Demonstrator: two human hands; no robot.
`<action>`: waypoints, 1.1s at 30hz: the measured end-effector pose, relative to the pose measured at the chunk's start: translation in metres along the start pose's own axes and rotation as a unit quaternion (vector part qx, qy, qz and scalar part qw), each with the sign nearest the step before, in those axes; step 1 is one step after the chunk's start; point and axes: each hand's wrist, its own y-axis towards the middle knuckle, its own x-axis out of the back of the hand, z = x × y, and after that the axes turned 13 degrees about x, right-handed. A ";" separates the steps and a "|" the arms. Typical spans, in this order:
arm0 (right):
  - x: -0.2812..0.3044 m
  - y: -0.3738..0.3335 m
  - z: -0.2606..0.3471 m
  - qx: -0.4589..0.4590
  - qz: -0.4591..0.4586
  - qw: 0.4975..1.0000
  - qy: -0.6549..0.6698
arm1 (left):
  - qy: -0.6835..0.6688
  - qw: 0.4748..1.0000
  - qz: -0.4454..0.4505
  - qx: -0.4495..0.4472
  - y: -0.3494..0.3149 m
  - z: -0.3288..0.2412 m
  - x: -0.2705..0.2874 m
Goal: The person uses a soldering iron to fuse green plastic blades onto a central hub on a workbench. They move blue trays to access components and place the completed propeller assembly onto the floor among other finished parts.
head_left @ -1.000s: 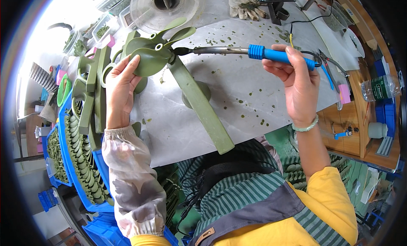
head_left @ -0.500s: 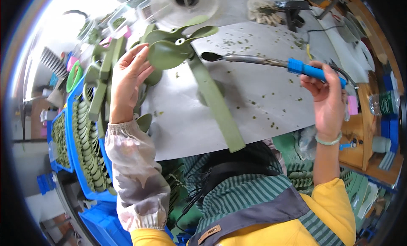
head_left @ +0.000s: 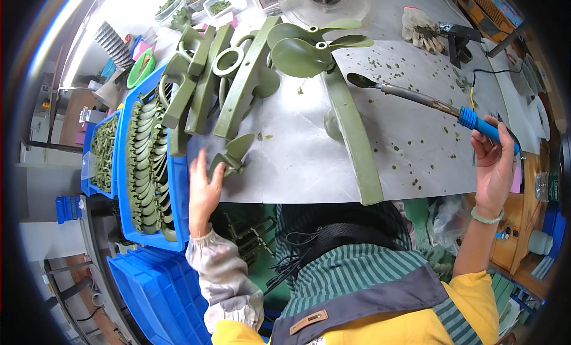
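My right hand (head_left: 495, 167) is wrapped round the blue handle of a soldering iron (head_left: 425, 102), whose metal shaft ends in a dark spoon-shaped tip above the table. Lower left, my left hand (head_left: 204, 193) has its fingers apart beside a small green propeller-shaped piece (head_left: 235, 156) at the table's edge; whether a fingertip touches it I cannot make out. A long green bar (head_left: 357, 149) lies in the middle. At its far end sit two green propeller pieces (head_left: 299, 57) with ringed hubs.
More green bars (head_left: 247, 83) with rings and blades lie at the left. Blue crates (head_left: 178, 226) of green parts stand beside the table. Green crumbs dot the grey sheet (head_left: 285, 178). A glove (head_left: 421, 30) and a black stand (head_left: 459, 42) are at the far right.
My left hand has left the propeller pieces on the bar and come down to the small loose one. My right hand keeps hold of the soldering iron. The whole view has shifted.
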 end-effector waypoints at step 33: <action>0.001 -0.025 0.006 0.019 0.043 0.999 0.002 | -0.569 0.785 0.242 0.036 0.040 -0.194 -0.025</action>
